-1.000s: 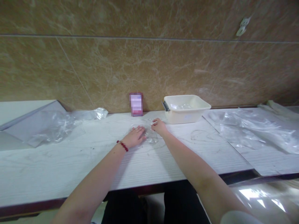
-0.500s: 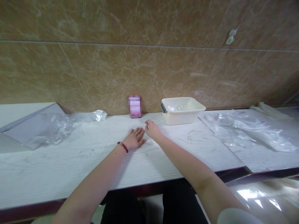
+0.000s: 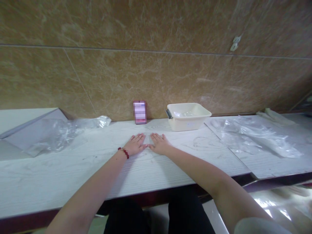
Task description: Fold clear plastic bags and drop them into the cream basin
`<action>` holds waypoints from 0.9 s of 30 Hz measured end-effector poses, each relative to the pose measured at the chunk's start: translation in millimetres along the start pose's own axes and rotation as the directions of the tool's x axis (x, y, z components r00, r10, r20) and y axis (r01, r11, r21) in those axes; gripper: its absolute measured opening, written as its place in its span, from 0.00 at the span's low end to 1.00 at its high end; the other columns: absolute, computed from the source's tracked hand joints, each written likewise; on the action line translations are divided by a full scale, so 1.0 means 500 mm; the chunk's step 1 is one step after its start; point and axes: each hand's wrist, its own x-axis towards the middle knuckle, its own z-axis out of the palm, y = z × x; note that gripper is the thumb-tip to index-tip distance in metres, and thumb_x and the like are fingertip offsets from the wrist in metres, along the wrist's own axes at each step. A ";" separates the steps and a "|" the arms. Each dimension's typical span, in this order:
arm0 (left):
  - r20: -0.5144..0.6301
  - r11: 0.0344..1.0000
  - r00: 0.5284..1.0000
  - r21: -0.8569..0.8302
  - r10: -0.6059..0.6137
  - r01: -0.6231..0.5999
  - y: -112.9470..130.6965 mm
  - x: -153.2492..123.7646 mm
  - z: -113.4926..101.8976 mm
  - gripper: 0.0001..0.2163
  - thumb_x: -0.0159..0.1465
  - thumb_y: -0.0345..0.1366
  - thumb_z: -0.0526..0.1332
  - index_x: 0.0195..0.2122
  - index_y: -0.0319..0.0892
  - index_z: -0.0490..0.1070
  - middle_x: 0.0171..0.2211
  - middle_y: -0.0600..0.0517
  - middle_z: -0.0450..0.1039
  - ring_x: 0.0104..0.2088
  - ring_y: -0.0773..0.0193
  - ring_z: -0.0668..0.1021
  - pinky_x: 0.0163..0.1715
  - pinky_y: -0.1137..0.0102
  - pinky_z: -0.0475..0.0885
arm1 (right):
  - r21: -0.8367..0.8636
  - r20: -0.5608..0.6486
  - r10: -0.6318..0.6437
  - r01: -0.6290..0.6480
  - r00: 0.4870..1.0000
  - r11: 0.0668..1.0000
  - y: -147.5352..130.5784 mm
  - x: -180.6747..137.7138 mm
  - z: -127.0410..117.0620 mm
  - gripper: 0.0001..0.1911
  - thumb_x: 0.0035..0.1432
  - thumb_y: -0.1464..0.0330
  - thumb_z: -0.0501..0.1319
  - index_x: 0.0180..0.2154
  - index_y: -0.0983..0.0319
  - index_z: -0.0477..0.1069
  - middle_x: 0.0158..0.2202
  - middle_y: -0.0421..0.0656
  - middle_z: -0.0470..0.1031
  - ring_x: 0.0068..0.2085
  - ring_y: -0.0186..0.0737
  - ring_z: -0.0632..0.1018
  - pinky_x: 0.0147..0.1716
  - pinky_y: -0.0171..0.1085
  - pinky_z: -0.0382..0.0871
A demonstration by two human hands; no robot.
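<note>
- Panel [image 3: 140,112], red-edged, face blurred: upright at the desk's back edge, beyond the left hand. Probably light, stiff and smooth; best taken by its side edges.
- Tub [image 3: 187,126], cream: near the back edge, right of the panel. Likely light, firm plastic; hold by the rim or the grey handle [image 3: 169,114] at its left end.
- Clear plastic [image 3: 187,114], inside the tub: presumably soft, slippery, easily creased; pinch at a fold.
- Left hand [image 3: 135,144]: palm down on the desk [image 3: 151,175], fingers extended, no grip visible.
- Right hand [image 3: 159,144]: same pose, fingers spread slightly, gripping nothing visible; thumbs touching or nearly so. Whether anything lies beneath either palm, cannot tell.
- Bracelet [image 3: 124,152], red: left wrist.
- Left film [image 3: 57,135], clear, crumpled: towards the back edge, against the white carton [image 3: 26,120].
- Right film [image 3: 258,138], clear: spread across the desk's right part.
</note>
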 end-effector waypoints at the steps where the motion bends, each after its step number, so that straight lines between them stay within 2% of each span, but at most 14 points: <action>1: 0.002 1.000 1.000 0.005 0.006 -0.006 -0.006 -0.004 -0.003 0.33 0.57 0.53 0.37 0.57 0.34 0.44 0.58 0.42 0.42 0.57 0.56 0.48 0.52 0.57 0.42 | -0.014 0.018 -0.010 0.011 1.000 1.000 0.006 -0.004 -0.006 0.34 0.52 0.51 0.38 0.57 0.62 0.43 0.59 0.45 0.41 0.58 0.45 0.45 0.51 0.54 0.33; 7: 0.029 0.999 0.999 0.032 0.019 -0.020 -0.039 -0.022 -0.018 0.37 0.54 0.58 0.40 0.57 0.35 0.43 0.58 0.41 0.40 0.57 0.54 0.47 0.52 0.55 0.38 | -0.077 0.116 -0.044 0.053 0.992 0.996 0.049 -0.018 -0.031 0.39 0.46 0.44 0.41 0.57 0.53 0.38 0.59 0.42 0.38 0.58 0.53 0.40 0.49 0.58 0.28; 10: 0.041 0.999 0.999 0.030 0.035 -0.036 -0.051 -0.022 -0.026 0.37 0.52 0.59 0.42 0.57 0.37 0.44 0.58 0.41 0.41 0.57 0.54 0.47 0.52 0.55 0.38 | -0.087 0.143 -0.096 0.109 0.985 0.990 0.069 -0.026 -0.045 0.42 0.44 0.43 0.42 0.57 0.54 0.37 0.59 0.44 0.38 0.57 0.54 0.39 0.49 0.58 0.29; 12: 0.026 0.999 0.999 0.014 0.036 -0.036 -0.056 -0.019 -0.031 0.36 0.53 0.58 0.42 0.57 0.37 0.44 0.58 0.41 0.41 0.57 0.56 0.48 0.52 0.57 0.39 | -0.072 0.100 -0.135 0.142 0.986 0.987 0.080 -0.035 -0.058 0.42 0.45 0.43 0.43 0.57 0.57 0.40 0.59 0.46 0.41 0.57 0.53 0.40 0.49 0.57 0.30; 15: -0.039 0.999 0.999 -0.024 -0.033 0.032 -0.054 -0.012 -0.038 0.34 0.55 0.55 0.40 0.57 0.37 0.43 0.58 0.41 0.41 0.57 0.56 0.47 0.52 0.57 0.39 | -0.024 -0.034 -0.192 0.191 0.981 0.981 0.087 -0.055 -0.083 0.33 0.49 0.50 0.47 0.53 0.59 0.53 0.55 0.49 0.52 0.56 0.49 0.49 0.51 0.51 0.38; 18: -0.044 0.996 0.998 -0.076 -0.046 0.043 -0.042 -0.006 -0.039 0.32 0.57 0.54 0.40 0.57 0.38 0.44 0.58 0.42 0.41 0.57 0.56 0.46 0.52 0.57 0.38 | -0.014 -0.060 -0.332 0.332 0.941 0.943 0.081 -0.076 -0.103 0.21 0.50 0.58 0.52 0.45 0.60 0.65 0.46 0.47 0.65 0.49 0.42 0.62 0.49 0.44 0.47; 21: -0.009 0.991 1.000 -0.134 -0.004 0.003 -0.019 -0.002 -0.035 0.31 0.57 0.53 0.40 0.57 0.39 0.45 0.58 0.42 0.42 0.57 0.57 0.46 0.52 0.58 0.39 | -0.064 -0.021 -0.445 0.444 0.895 0.894 0.064 -0.086 -0.107 0.16 0.50 0.62 0.54 0.41 0.60 0.67 0.40 0.46 0.70 0.45 0.41 0.65 0.49 0.44 0.46; 24: 0.012 0.984 1.000 -0.179 0.024 -0.021 0.008 -0.006 -0.033 0.31 0.56 0.53 0.42 0.56 0.38 0.46 0.57 0.41 0.43 0.57 0.56 0.47 0.52 0.58 0.41 | -0.139 0.001 -0.486 0.481 0.874 0.866 0.046 -0.082 -0.092 0.12 0.52 0.66 0.53 0.38 0.61 0.69 0.37 0.46 0.72 0.43 0.40 0.67 0.48 0.44 0.46; 27: 0.033 0.977 0.997 -0.207 0.065 -0.057 0.035 -0.019 -0.034 0.33 0.55 0.54 0.45 0.56 0.36 0.47 0.57 0.40 0.43 0.57 0.56 0.49 0.53 0.60 0.41 | -0.189 0.037 -0.495 0.492 0.868 0.850 0.038 -0.072 -0.073 0.10 0.53 0.71 0.50 0.32 0.63 0.70 0.32 0.47 0.72 0.39 0.39 0.69 0.44 0.41 0.51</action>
